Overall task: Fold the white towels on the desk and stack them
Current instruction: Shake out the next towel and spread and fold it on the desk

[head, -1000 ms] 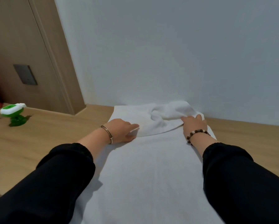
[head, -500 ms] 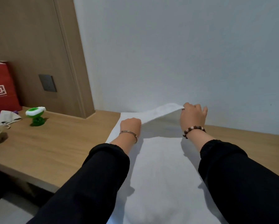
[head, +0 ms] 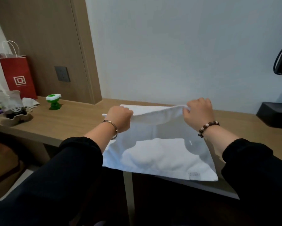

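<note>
Left hand (head: 119, 119) and right hand (head: 198, 112) lifted towel (head: 161, 154); label (head: 194, 175) unreadable.

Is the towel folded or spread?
Midway: left hand and right hand hold the towel up by its far edge; the rest lies on the desk.

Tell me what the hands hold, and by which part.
Both hold the white towel: the left hand and right hand each grip one end of its lifted edge.

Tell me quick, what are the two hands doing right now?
Left hand: closed, gripping the white towel by its lifted edge.
Right hand: closed, pinching the same lifted edge.
</note>
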The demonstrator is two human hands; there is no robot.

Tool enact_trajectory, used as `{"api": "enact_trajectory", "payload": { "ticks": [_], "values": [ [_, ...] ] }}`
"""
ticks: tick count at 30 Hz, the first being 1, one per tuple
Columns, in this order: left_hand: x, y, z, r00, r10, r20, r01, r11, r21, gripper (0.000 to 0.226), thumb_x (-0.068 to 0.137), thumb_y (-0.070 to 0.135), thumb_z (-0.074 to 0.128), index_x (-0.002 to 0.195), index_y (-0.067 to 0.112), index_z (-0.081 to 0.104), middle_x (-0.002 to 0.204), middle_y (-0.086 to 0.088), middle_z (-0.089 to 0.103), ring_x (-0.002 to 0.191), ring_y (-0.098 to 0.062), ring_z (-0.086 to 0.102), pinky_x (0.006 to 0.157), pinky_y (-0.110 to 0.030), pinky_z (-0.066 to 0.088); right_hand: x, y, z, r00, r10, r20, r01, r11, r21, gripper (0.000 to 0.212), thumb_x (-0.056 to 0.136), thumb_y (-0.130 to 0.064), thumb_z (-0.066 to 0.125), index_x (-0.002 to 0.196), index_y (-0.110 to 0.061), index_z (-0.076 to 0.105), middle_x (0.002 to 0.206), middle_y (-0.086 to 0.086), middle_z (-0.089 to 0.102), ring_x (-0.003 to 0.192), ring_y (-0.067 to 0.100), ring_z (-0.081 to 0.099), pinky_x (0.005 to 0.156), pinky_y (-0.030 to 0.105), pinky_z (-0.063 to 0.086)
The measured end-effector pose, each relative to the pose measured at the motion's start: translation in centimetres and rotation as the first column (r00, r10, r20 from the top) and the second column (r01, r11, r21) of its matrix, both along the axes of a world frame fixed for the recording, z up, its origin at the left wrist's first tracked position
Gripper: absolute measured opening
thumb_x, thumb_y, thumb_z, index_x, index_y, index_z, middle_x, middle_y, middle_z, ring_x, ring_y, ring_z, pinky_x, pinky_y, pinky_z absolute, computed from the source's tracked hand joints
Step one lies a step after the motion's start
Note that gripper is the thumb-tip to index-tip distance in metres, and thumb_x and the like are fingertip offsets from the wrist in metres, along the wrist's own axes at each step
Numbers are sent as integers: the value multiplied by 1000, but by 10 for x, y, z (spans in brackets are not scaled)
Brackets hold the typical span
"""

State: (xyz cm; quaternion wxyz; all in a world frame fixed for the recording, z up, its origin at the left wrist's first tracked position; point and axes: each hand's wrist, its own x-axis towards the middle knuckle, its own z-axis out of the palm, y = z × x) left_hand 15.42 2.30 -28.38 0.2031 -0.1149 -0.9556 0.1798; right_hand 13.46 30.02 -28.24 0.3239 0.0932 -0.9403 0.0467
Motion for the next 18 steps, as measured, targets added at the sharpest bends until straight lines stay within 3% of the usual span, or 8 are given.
{"api": "enact_trajectory", "payload": {
  "ticks": [2,3,4,6,8,10,13,18],
  "values": [
    [15,-4,-17,978,-54,203,64,997,-44,15,84,19,45,93,16,57,102,-4,61,95,-26,57,63,-30,33,16,5,-17,954,38,297,-74,991,112,24,88,-29,48,70,-14,51,83,7,60,88,29,49,79,35,38],
    [20,-7,-27,949,-72,308,69,997,18,21,86,25,45,103,18,55,110,-3,59,101,-25,56,69,-31,38,21,7,-26,884,59,464,-124,986,111,22,88,-35,50,87,-15,56,96,4,60,94,27,50,79,34,40],
    [25,-9,-36,907,-84,412,42,993,109,29,88,31,45,114,20,51,120,-1,55,108,-25,54,77,-32,41,25,9,-35,791,77,607,-172,980,100,35,89,-42,51,113,-16,54,114,4,57,105,26,50,85,35,43],
    [28,-13,-55,833,-102,543,-38,970,240,46,93,41,43,136,24,37,138,0,42,126,-25,43,97,-37,38,27,11,-54,624,85,777,-241,966,88,63,94,-49,45,145,-18,27,141,7,39,127,28,40,102,41,38],
    [24,-15,-69,811,-63,582,-102,964,245,56,96,48,35,147,29,22,154,0,21,141,-23,21,110,-45,26,21,13,-68,610,66,789,-233,967,100,64,97,-51,33,150,-22,13,153,6,21,139,28,23,111,47,27],
    [17,-16,-77,818,-19,575,-156,954,254,59,95,55,29,148,38,13,158,9,6,145,-17,5,113,-54,17,9,16,-75,631,46,774,-206,972,110,61,99,-51,27,151,-26,8,159,4,7,145,26,10,115,50,19],
    [0,-11,-86,831,2,557,-189,941,280,59,93,63,24,147,45,7,158,15,-2,145,-13,-3,111,-62,6,-16,25,-80,643,1,766,-187,970,156,60,99,-51,23,151,-31,2,160,-2,-5,146,21,-1,116,53,13],
    [-34,5,-91,851,41,524,-215,937,276,59,92,64,16,146,47,0,158,16,-6,146,-15,-7,111,-62,0,-60,37,-84,657,-50,752,-159,966,203,57,100,-46,23,150,-35,-2,159,-6,-8,146,18,-3,116,55,11]
  ]
}}
